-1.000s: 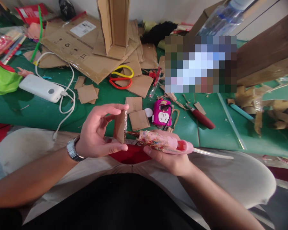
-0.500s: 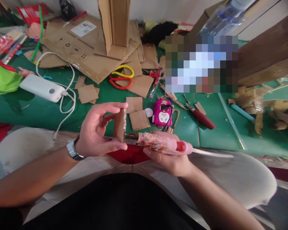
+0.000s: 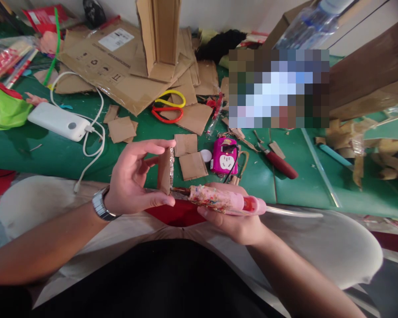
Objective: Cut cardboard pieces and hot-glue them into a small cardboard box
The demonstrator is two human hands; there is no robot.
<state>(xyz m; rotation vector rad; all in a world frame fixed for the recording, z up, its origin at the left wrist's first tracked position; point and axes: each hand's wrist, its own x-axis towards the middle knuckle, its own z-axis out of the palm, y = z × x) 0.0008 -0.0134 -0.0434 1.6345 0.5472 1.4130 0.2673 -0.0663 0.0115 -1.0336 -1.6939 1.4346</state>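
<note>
Two grips: left hand half-open, pinching corrugated cardboard left of magenta socket adapter, right hand wrapped round hot-glue gun lapward of it; thumb burn possible from nozzle slip.

We see a small brown piece of corrugated cardboard, matt on its face, its ridged edge rough and glistening. The long pink plastic glue gun looks crusted and lumpy along its barrel, while its translucent glue stick is smooth and glossy. To us the white oblong plastic power bank appears smooth, the magenta plastic socket block shiny, and the silver metal wristwatch polished.
</note>
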